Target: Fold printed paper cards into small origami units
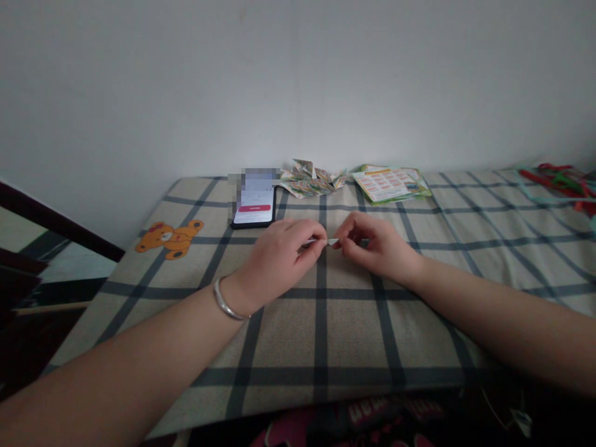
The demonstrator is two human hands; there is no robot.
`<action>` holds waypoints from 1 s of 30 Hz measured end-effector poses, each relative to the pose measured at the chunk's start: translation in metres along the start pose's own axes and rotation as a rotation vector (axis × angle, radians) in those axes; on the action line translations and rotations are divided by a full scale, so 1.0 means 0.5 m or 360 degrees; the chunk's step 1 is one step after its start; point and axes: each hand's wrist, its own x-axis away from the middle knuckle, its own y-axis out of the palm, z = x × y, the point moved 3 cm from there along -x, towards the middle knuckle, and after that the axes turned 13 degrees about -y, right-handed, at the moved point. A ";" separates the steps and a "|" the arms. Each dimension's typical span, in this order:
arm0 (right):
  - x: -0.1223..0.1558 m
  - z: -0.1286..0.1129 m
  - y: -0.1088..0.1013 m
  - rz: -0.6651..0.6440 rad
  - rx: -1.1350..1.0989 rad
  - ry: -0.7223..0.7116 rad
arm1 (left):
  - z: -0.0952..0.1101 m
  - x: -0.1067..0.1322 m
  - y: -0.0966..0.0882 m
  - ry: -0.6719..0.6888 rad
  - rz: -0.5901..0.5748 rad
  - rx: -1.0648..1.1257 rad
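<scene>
Above the middle of the checked tablecloth (pixel 288 335), my left hand (pixel 286 254) pinches a small folded piece of paper (pixel 333 242) between thumb and fingertips. A pale pointed end of the paper sticks out toward my right hand (pixel 375 245), and most of the rest is hidden by the fingers. My right hand is curled, its thumb and fingertips closed at that pointed end. Behind the hands lies a loose pile of folded printed paper pieces (pixel 311 183). To its right is a stack of flat printed paper sheets (pixel 391 184).
A phone (pixel 254 202) with a lit screen lies behind my left hand. An orange bear figure (pixel 170 239) is on the cloth at the left. At the far right sits a clear bag (pixel 554 189) with red and green things. A white wall (pixel 298 81) borders the table's back.
</scene>
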 end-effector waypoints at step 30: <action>-0.001 0.027 0.004 0.0174 -0.0556 0.0194 | -0.061 -0.010 0.027 -0.0740 -0.0218 0.0955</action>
